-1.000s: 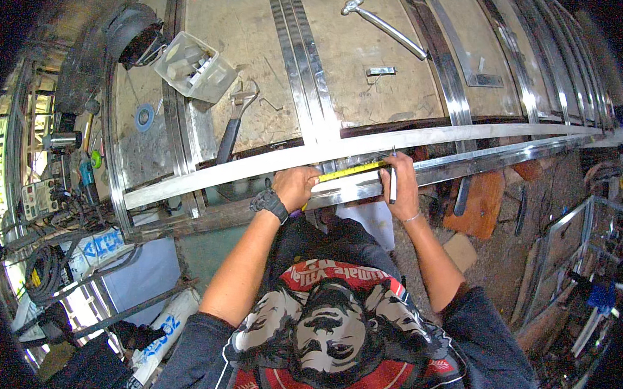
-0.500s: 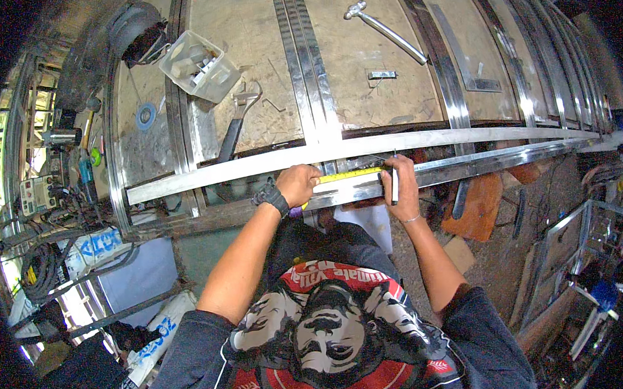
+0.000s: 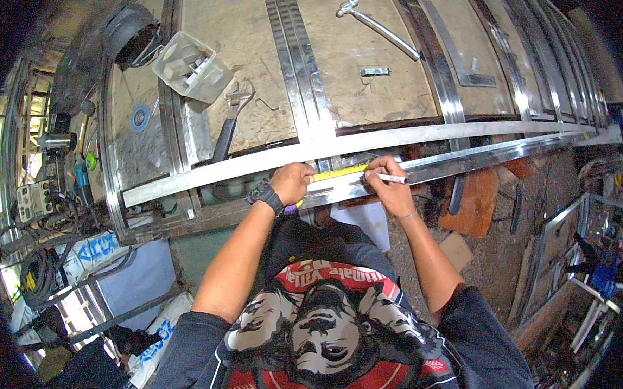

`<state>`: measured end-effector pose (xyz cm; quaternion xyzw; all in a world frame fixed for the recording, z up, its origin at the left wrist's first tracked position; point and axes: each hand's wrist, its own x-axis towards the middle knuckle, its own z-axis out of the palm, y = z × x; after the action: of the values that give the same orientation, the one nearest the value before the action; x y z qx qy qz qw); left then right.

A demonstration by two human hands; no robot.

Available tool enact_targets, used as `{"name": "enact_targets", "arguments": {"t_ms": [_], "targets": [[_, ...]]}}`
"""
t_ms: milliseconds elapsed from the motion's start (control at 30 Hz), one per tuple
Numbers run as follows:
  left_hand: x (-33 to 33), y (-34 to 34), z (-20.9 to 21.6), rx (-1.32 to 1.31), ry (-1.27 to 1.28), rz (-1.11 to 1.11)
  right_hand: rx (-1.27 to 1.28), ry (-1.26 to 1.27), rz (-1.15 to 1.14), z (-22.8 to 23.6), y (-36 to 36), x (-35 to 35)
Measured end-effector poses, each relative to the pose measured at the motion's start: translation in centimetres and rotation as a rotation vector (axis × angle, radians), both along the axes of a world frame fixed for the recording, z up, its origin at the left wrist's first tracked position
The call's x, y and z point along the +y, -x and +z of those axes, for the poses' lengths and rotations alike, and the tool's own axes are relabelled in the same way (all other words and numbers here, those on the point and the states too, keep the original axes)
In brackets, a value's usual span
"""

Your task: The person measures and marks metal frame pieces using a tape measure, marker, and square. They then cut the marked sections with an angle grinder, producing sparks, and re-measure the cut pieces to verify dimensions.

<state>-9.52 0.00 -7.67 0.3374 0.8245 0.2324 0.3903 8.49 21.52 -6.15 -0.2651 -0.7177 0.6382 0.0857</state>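
My left hand (image 3: 291,183), a dark watch on its wrist, is closed on a tape measure. Its yellow blade (image 3: 341,172) runs right along the near shiny metal bar (image 3: 347,191), as far as my right fingertips. Part of a purple and yellow case (image 3: 291,209) shows below the left hand, which hides most of it. My right hand (image 3: 391,189) pinches a white marker (image 3: 395,178) that points sideways, its dark end to the right. The right fingers rest at the blade's end, over the bar. Just beyond both hands lies a long pale metal bar (image 3: 250,157).
On the bench lie an adjustable wrench (image 3: 231,120), a hammer (image 3: 380,29), a metal square (image 3: 476,80) and a small metal block (image 3: 376,71). A translucent plastic bin (image 3: 215,84) stands at the left beside a dark welding helmet (image 3: 129,37). Steel bars cross the bench.
My right hand has shifted slightly left and turned. The marker has swung from pointing away from me to lying sideways. My left hand still holds the tape measure in place.
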Motion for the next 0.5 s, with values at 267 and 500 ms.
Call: {"name": "enact_targets", "arguments": {"t_ms": [267, 500], "targets": [[-0.4, -0.1, -0.8, 0.061, -0.082, -0.009, -0.032, -0.149, 0.029, -1.1, 0.3, 1.5], [-0.8, -0.2, -0.5, 0.031, -0.078, 0.002, -0.003, -0.155, 0.095, -1.1, 0.6, 1.5]]}}
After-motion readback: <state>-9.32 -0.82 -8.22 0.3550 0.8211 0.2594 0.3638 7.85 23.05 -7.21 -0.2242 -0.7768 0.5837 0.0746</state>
